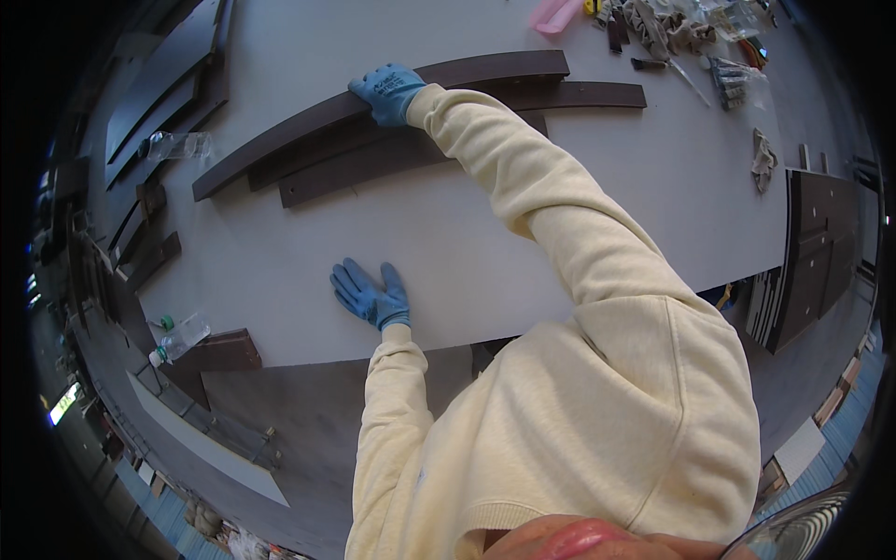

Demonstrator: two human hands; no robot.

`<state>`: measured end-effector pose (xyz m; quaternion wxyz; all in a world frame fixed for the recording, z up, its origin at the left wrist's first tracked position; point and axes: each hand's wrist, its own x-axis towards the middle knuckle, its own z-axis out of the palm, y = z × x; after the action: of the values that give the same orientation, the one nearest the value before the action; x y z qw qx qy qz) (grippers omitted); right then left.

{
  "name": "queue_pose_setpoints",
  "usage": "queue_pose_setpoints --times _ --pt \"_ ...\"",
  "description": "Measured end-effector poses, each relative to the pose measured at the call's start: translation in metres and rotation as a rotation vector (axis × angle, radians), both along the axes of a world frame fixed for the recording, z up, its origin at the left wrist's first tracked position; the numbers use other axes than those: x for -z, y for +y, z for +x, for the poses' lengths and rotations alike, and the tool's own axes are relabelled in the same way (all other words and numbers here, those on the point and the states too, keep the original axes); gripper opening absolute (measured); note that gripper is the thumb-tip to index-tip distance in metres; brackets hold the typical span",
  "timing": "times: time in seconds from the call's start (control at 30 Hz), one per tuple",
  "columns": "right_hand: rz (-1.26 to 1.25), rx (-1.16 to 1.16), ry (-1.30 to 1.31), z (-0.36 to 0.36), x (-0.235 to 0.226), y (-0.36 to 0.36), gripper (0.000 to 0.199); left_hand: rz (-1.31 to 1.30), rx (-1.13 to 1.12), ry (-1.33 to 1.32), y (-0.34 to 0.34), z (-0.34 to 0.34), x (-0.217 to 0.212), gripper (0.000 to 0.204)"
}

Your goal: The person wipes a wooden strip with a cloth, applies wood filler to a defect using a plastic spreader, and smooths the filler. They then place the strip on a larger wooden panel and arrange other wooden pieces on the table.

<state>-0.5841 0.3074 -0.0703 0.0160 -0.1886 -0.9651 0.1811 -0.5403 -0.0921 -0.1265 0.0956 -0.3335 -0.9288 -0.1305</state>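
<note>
Blue gloves cover both of my hands. My right hand (387,93) reaches across the white tabletop (485,243), its fingers curled over the far edge of a long dark brown board (285,142). Partly under or against that board is a second dark board (597,94), its right end sticking out. A shorter dark board (369,162) lies on the near side of them. Closer to me, my left hand (371,294) rests flat on the tabletop with fingers spread, apart from the boards and holding nothing.
More dark panels (168,79) are stacked at the left, beside a clear plastic bottle (182,146). Another bottle (187,336) stands near the front left corner. At the far right are rags (658,28), a thin-shafted tool (686,79) and pink plastic (557,14). Dark panels (812,243) stand off the right edge.
</note>
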Motion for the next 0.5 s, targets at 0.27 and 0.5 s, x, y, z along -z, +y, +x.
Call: queue_pose_setpoints --times 0.27,0.5 --pt "0.294 0.115 0.274 0.018 -0.005 -0.025 0.06 0.013 -0.005 0.031 -0.001 0.001 0.003 0.072" --pt "0.172 0.027 0.647 0.133 -0.001 -0.081 0.047 0.004 -0.004 0.025 -0.007 0.0 0.009 0.076"
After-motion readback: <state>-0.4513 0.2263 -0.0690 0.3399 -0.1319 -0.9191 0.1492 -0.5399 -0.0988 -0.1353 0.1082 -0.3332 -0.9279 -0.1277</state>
